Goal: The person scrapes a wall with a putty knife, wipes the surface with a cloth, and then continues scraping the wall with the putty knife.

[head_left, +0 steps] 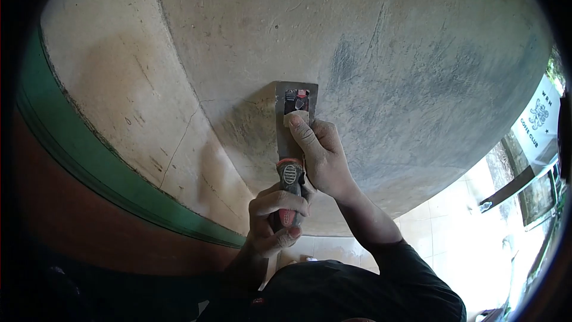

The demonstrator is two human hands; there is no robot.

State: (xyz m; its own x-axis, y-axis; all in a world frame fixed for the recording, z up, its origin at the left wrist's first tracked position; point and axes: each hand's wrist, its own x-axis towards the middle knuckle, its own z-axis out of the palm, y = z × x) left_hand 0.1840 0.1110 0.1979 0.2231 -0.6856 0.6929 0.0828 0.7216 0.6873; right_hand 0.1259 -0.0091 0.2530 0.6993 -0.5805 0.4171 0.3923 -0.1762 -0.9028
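A putty knife (280, 134) with a broad metal blade and a black-and-red handle is held up in front of the wall (381, 101). My left hand (271, 217) is closed around its handle from below. Higher up, my right hand (325, 158) pinches the blade, thumb on the front face and the other fingers partly hidden. Under that thumb lies a small pale piece (293, 120) that I cannot make out. A dark label with red marks sits near the blade's wide end. Pale dust coats both hands.
The wall is rough, with grey patches and scratches. On the left runs a green trim band (98, 158) beside a reddish-brown surface (83, 203). Light floor tiles (429, 226) show below. At the right hangs a white sign (538, 116) in bright daylight.
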